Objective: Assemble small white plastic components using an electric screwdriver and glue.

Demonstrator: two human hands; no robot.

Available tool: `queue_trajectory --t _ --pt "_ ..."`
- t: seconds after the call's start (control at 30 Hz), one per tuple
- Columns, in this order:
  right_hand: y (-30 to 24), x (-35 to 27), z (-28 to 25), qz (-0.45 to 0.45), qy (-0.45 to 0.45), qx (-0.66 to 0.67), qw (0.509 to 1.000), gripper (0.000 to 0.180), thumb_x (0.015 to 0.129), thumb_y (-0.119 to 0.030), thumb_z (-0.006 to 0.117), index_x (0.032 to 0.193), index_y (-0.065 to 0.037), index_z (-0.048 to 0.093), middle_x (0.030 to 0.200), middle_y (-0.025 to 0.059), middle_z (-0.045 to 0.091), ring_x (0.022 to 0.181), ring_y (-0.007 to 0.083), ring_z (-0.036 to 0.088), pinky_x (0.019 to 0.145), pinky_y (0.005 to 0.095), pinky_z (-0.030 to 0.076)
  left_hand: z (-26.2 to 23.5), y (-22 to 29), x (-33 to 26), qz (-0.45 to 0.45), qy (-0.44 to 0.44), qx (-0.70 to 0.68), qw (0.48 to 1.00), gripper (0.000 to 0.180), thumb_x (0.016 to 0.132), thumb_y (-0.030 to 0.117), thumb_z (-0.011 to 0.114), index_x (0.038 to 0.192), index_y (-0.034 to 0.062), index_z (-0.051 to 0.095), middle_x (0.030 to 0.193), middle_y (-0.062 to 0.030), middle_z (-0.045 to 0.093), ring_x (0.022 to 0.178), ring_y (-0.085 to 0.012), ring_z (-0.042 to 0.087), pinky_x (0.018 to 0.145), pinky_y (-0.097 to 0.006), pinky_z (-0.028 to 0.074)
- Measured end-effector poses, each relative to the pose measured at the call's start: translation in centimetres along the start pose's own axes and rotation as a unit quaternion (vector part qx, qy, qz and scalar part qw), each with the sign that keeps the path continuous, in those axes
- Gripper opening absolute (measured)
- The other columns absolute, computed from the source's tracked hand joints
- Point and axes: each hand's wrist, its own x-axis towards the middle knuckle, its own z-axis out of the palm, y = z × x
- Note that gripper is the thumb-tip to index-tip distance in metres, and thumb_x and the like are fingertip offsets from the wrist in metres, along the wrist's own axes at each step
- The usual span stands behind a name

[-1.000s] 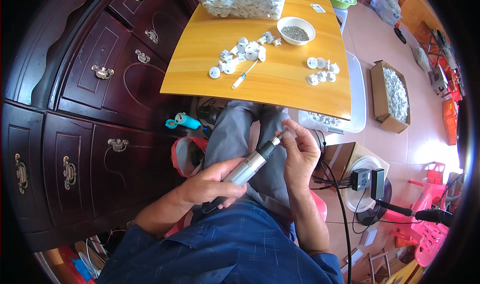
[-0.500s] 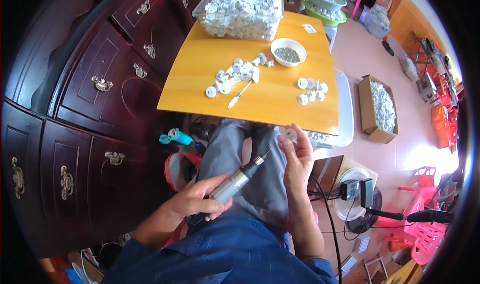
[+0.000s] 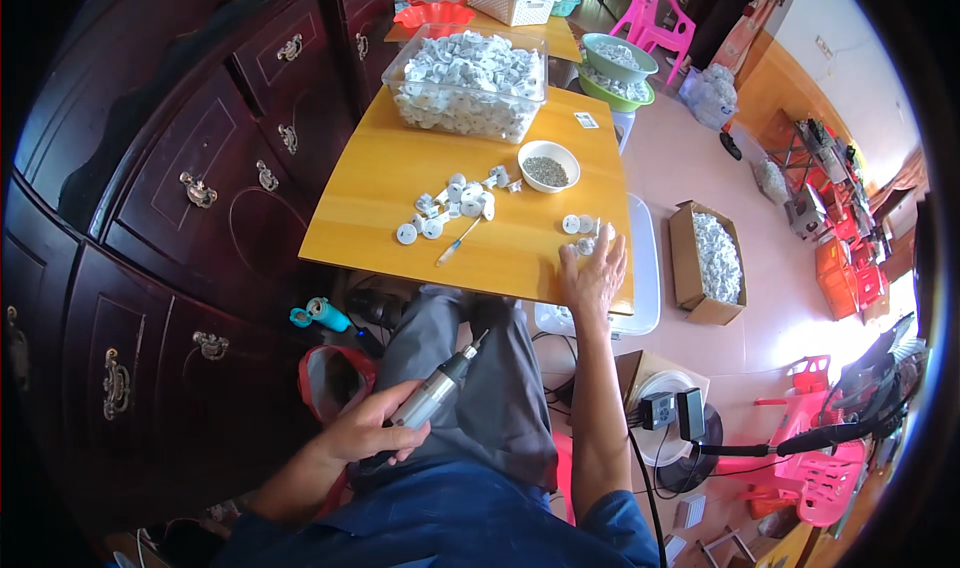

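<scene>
Since half a second ago, the right hand has been stretched from the lap out onto the yellow table, and its fingers are now spread flat beside a small cluster of white round parts near the table's right edge. Whether a part is pinched under the fingertips cannot be told. The left hand is kept low over the lap, closed around the grey handheld rotary tool, whose thin tip is pointed up and to the right, well apart from the table.

A second, larger scatter of white parts is laid near the middle of the tabletop, with a small white-handled tool just below it and a white bowl of dark grains just to the right. A clear tub heaped with white parts is set at the far edge. Bare wood is left open along the table's left side and along the near edge between the scatter and the right hand.

A dark wooden cabinet is stood close against the left of the table, so little room is given there. To the right, a white tray is seen just beyond the table edge, and a cardboard box of white parts is set on the pink floor, with open floor around it.
</scene>
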Motion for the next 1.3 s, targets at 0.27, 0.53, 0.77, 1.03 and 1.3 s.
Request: queue_trajectory --t 0.27,0.53,0.77,1.03,1.3 --pt "-1.4 4.4 1.5 0.009 -0.070 -0.079 0.994 0.064 0.084 -0.050 0.065 0.136 -0.015 0.054 0.153 0.0237 0.027 0.141 0.0461 0.023 0.111 0.0596 0.024 -0.4 -0.5 -0.5 -0.001 0.003 0.020 1.000 0.066 0.086 0.013 0.065 0.142 -0.0014 0.033 0.086 -0.0067 0.056 0.063 -0.0093 0.056 0.053 -0.024 0.047" --pt "1.5 7.3 2.7 -0.062 -0.019 -0.045 0.997 0.031 0.085 -0.031 0.065 0.106 -0.007 0.064 0.121 0.0144 0.059 0.122 0.0354 0.047 0.099 0.0500 0.041 -0.4 -0.3 -0.4 -0.001 0.032 0.006 0.999 0.059 0.088 0.014 0.066 0.137 -0.0012 0.038 0.083 -0.0059 0.058 0.062 -0.0090 0.056 0.053 -0.023 0.047" --pt "5.9 11.8 2.2 -0.019 0.007 -0.070 0.997 0.030 0.085 -0.029 0.065 0.107 -0.007 0.064 0.116 0.0168 0.061 0.117 0.0367 0.050 0.096 0.0484 0.043 -0.7 0.0 -0.1 -0.005 0.055 0.025 0.998 0.051 0.092 0.012 0.064 0.136 -0.0010 0.040 0.080 -0.0013 0.056 0.060 -0.0066 0.053 0.053 -0.023 0.045" --pt "8.2 13.9 0.8 0.022 0.051 -0.058 0.997 0.048 0.087 -0.023 0.066 0.132 -0.011 0.054 0.137 0.0178 0.050 0.125 0.0383 0.047 0.103 0.0462 0.042 -1.3 -0.1 -0.2 0.012 0.040 0.025 0.999 0.061 0.090 0.014 0.065 0.141 -0.0017 0.034 0.081 -0.0039 0.056 0.062 -0.0076 0.054 0.054 -0.023 0.045" --pt "-6.7 6.5 -0.7 -0.353 0.036 0.153 0.922 0.016 0.080 0.004 0.064 0.093 -0.006 0.068 0.092 0.0098 0.069 0.084 0.0298 0.067 0.072 0.0384 0.054 -2.2 -0.3 -0.9 0.026 0.063 0.016 0.998 0.063 0.089 0.016 0.066 0.141 -0.0014 0.035 0.082 -0.0021 0.056 0.063 -0.0073 0.053 0.057 -0.022 0.045"
